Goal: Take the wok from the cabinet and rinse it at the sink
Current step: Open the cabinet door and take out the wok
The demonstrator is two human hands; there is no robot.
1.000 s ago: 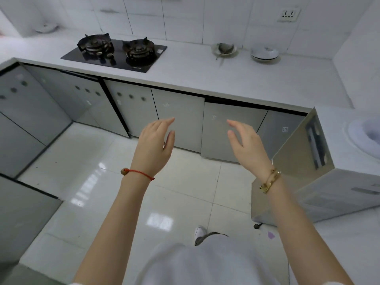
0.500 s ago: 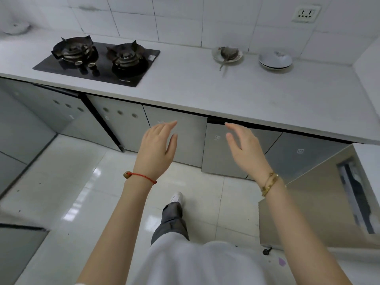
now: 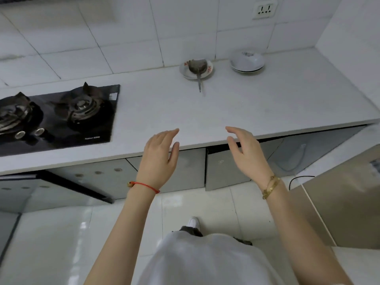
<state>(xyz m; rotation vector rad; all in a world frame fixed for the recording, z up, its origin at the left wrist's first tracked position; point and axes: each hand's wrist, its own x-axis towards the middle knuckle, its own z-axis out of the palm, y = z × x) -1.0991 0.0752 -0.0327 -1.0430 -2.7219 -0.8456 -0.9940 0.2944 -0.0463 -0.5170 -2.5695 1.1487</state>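
Note:
My left hand (image 3: 159, 159) and my right hand (image 3: 245, 154) are both raised in front of me, fingers apart and holding nothing. They hover at the front edge of the white countertop (image 3: 205, 112), above the grey cabinet doors (image 3: 224, 167). One door under my right hand stands slightly ajar. No wok and no sink are in view; the inside of the cabinet is hidden.
A black two-burner gas hob (image 3: 55, 116) sits on the counter to the left. At the back stand a plate with a ladle (image 3: 196, 68) and stacked white dishes (image 3: 246, 61). A beige appliance (image 3: 345, 194) stands close on my right. The floor is glossy white tile.
I have stepped closer to the counter and the view has tilted up. Both hands stay open and now reach the counter's front edge. The appliance on the right has slid toward the frame edge.

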